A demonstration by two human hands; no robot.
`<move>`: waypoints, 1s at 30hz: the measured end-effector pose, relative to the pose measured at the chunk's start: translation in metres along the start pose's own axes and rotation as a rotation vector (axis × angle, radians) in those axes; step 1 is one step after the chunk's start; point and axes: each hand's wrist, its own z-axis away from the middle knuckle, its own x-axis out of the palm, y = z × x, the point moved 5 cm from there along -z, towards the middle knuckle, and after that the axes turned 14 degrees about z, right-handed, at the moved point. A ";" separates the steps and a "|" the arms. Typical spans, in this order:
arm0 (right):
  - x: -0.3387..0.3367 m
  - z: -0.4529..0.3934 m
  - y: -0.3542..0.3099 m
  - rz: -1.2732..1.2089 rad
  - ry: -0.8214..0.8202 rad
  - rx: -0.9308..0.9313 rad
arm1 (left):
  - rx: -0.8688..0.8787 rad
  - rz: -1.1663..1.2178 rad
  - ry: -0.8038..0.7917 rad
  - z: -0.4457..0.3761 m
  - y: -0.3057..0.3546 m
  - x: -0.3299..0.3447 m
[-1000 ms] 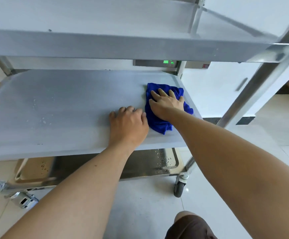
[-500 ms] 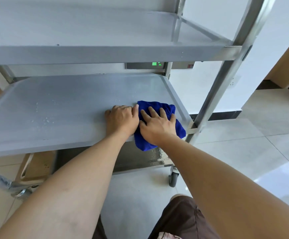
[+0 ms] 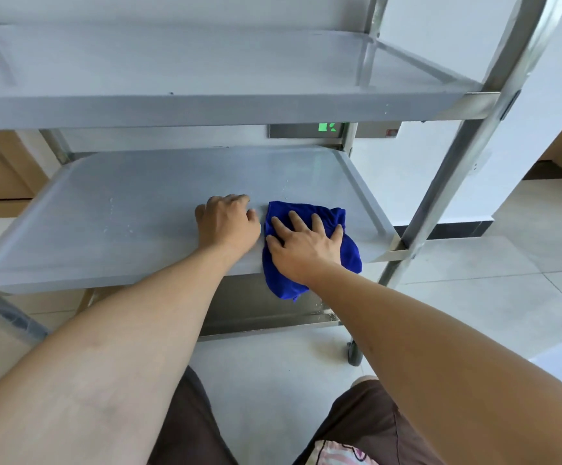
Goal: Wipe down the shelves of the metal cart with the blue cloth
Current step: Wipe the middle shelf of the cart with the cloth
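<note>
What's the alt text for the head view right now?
A person's right hand presses a blue cloth flat on the middle shelf of a metal cart, near its right front edge, with part of the cloth hanging over the edge. The left hand rests on the shelf just beside the cloth, fingers curled. Water droplets dot the shelf farther left.

Left hand (image 3: 227, 223) curled, knuckles down; right hand (image 3: 303, 245) flat, fingers spread.
</note>
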 end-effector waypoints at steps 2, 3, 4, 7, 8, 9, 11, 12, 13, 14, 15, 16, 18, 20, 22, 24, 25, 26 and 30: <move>-0.002 -0.008 -0.004 0.023 0.004 -0.006 | -0.039 -0.069 -0.047 -0.004 -0.021 -0.007; -0.003 -0.013 -0.006 0.031 0.006 -0.011 | -0.049 -0.092 -0.075 -0.004 -0.028 -0.009; -0.003 -0.018 -0.007 0.036 0.006 -0.019 | -0.058 -0.105 -0.102 -0.003 -0.034 -0.009; -0.003 -0.038 -0.011 0.035 -0.026 -0.044 | -0.069 -0.093 -0.117 0.001 -0.043 -0.003; -0.003 -0.046 -0.012 0.033 -0.039 -0.051 | -0.067 -0.085 -0.100 0.003 -0.044 -0.002; -0.003 -0.055 -0.013 0.031 -0.048 -0.055 | -0.058 -0.084 -0.084 0.005 -0.044 -0.002; -0.002 -0.075 -0.018 0.032 -0.056 -0.053 | -0.034 -0.097 -0.067 0.006 -0.042 -0.003; -0.002 -0.085 -0.020 0.036 -0.054 -0.051 | -0.024 -0.103 -0.060 0.007 -0.041 -0.004; -0.002 -0.096 -0.024 0.039 -0.045 -0.049 | -0.012 -0.110 -0.049 0.008 -0.041 -0.005; -0.003 -0.108 -0.026 0.040 -0.033 -0.049 | -0.002 -0.118 -0.036 0.009 -0.040 -0.005; -0.004 -0.120 -0.029 0.039 -0.021 -0.050 | 0.004 -0.118 -0.027 0.009 -0.039 -0.005; -0.005 -0.132 -0.031 0.036 -0.015 -0.049 | 0.004 -0.113 -0.025 0.009 -0.039 -0.005; -0.007 -0.155 -0.035 0.035 -0.023 -0.039 | -0.007 -0.106 -0.031 0.008 -0.040 -0.004; -0.007 -0.175 -0.041 0.041 -0.041 -0.023 | -0.016 -0.113 -0.037 0.007 -0.041 -0.003; -0.008 -0.192 -0.044 0.051 -0.044 -0.007 | -0.013 -0.122 -0.036 0.007 -0.042 -0.001; -0.009 -0.207 -0.045 0.053 -0.050 0.006 | -0.007 -0.133 -0.029 0.008 -0.043 -0.001; -0.010 -0.214 -0.046 0.055 -0.053 0.009 | -0.004 -0.139 -0.029 0.008 -0.044 -0.001; -0.012 -0.221 -0.048 0.057 -0.055 0.010 | -0.004 -0.143 -0.028 0.007 -0.044 -0.001; -0.018 -0.242 -0.052 0.054 -0.051 0.015 | -0.001 -0.136 -0.011 0.007 -0.044 -0.002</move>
